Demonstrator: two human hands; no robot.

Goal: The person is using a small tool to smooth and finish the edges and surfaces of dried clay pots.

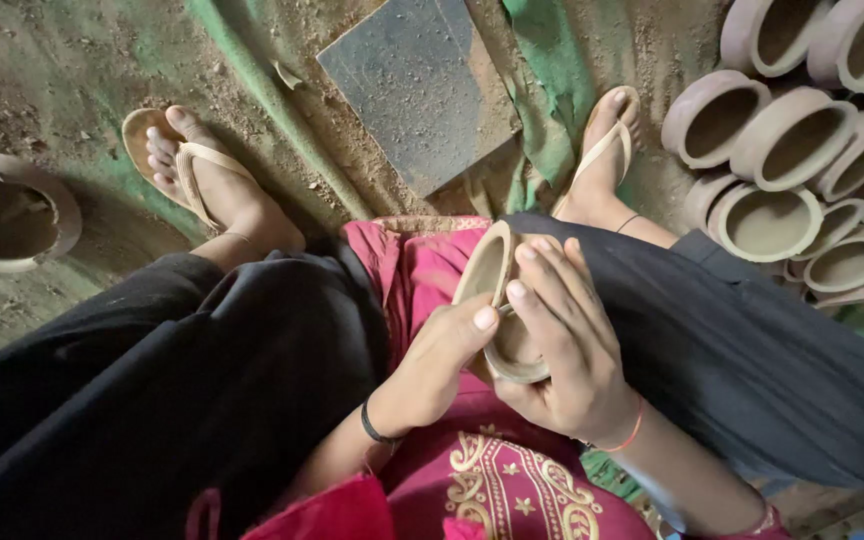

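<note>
Clay pot [497, 300], unfired by its look so probably light and brittle, sits cradled in the right hand [572, 360] while the left hand [432, 370] grips its rim thumb-over, the safest hold.

A packed dirt floor [72, 60] lies beyond the hands, with green cloth [552, 70] spread over it, a dark flat slab [417, 85] ahead, and stacked unfired clay pots [792, 140] to their right
</note>
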